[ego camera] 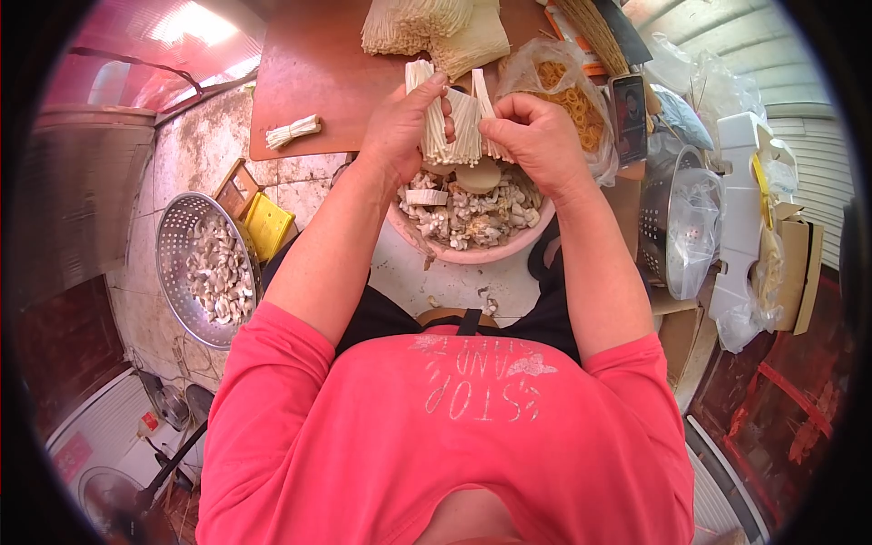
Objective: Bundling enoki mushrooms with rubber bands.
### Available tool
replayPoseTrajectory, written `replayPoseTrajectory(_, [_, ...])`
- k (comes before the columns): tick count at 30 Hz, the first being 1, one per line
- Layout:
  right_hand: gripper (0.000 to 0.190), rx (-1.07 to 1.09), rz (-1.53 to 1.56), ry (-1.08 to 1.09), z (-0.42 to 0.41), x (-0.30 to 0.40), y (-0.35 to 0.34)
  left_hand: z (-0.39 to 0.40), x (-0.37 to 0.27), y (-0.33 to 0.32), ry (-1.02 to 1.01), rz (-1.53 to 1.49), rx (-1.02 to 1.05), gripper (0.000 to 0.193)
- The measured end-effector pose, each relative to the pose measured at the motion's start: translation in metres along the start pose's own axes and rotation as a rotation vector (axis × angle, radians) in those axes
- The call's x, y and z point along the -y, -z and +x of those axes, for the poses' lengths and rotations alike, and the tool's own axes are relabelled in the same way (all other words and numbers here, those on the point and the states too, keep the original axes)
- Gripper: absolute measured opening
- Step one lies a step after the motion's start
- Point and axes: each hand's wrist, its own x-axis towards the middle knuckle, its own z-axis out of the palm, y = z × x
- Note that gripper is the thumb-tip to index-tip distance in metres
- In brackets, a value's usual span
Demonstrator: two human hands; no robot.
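Observation:
Both my hands are raised over the near edge of a brown table [320, 75]. My left hand [407, 119] grips a clump of white enoki mushrooms [449, 122]. Between thumb and fingers, my right hand [535, 133] pinches a thin strand bunch of enoki [482, 95] at the clump's right side. Below them stands a pink basin [470, 253] filled with mushroom trimmings [470, 211] and pale cut-off root discs [478, 177]. A larger pile of enoki [436, 30] lies farther back on the table. One small tied enoki bundle [293, 131] rests at the table's left.
A clear plastic bag of yellow rubber bands [569, 88] and a phone [628, 119] are at right. Left on the floor, a steel colander [204, 272] holds grey mushrooms beside a yellow plastic piece [269, 226]. Another colander [671, 218] and white foam [736, 211] stand far right.

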Motion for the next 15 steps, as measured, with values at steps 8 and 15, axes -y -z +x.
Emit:
replayPoseTrajectory(8, [0.017,0.064,0.024,0.033,-0.011,0.022,-0.009,-0.019,-0.005,-0.002,-0.01,0.0,0.309,0.04])
replayPoseTrajectory(15, [0.019,0.024,0.009,-0.022,-0.01,0.019,-0.013,-0.027,-0.003,-0.009,-0.009,0.007,0.369,0.039])
